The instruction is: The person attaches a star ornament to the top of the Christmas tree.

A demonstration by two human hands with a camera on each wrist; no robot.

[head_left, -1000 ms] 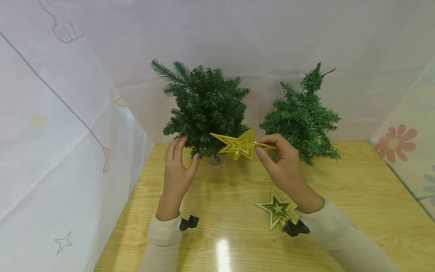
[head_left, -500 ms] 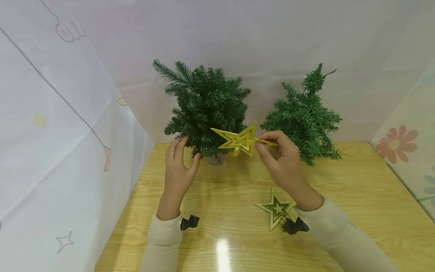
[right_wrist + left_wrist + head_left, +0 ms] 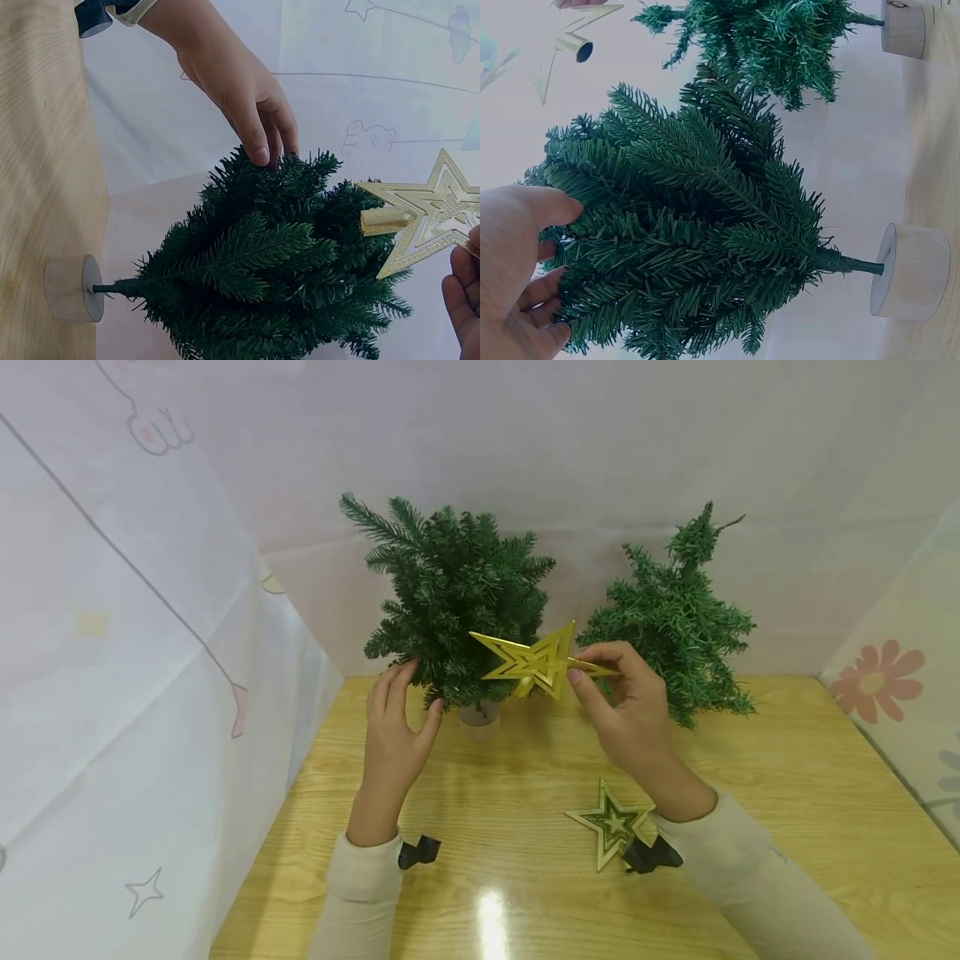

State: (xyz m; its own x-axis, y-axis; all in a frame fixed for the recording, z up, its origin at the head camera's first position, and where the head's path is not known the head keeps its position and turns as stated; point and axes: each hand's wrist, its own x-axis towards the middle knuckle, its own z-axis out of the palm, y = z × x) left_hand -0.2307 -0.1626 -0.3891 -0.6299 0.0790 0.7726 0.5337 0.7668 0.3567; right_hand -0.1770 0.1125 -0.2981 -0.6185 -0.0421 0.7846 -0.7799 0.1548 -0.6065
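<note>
Glossy gold openwork star (image 3: 553, 667), held near side of bushy dark-green artificial tree (image 3: 457, 593) at left; right hand (image 3: 632, 714) pinches its right point. Probably light, stiff, slick; tubular socket (image 3: 386, 221) likely sturdiest hold. Left hand (image 3: 396, 739), fingers parted, touches tree's left side.

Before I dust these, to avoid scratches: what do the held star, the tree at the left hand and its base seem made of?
Held star: probably plastic with a shiny gold coating; its thin edges gleam. Tree: likely matte green plastic, with uniform needles. Base: perhaps smooth wood, from its pale colour; grain is unclear.
</note>
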